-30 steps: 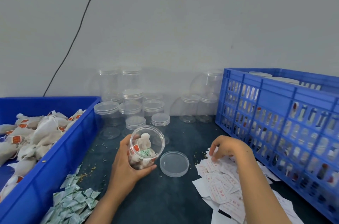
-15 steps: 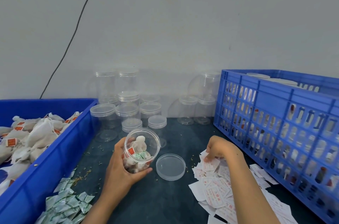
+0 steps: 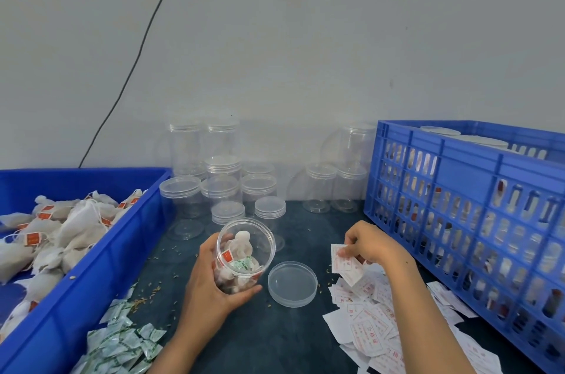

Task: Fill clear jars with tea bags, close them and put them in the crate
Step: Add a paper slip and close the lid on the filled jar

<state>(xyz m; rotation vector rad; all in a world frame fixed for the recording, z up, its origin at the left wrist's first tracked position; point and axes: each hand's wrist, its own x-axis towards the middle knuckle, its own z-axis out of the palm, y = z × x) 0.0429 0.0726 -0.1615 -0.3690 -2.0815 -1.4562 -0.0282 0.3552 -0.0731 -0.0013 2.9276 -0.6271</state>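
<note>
Our left hand (image 3: 211, 285) gripped the open, tea-bag-filled jar (image 3: 243, 254), tilted above the table; its lid (image 3: 292, 283) lay just beside. Our right hand (image 3: 370, 246) pinched a paper slip (image 3: 344, 262), seemingly bound for the jar before capping.

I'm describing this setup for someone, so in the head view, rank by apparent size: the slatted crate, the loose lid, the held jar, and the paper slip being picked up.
1. slatted crate
2. held jar
3. loose lid, close to the jar, so unsure
4. paper slip
</note>
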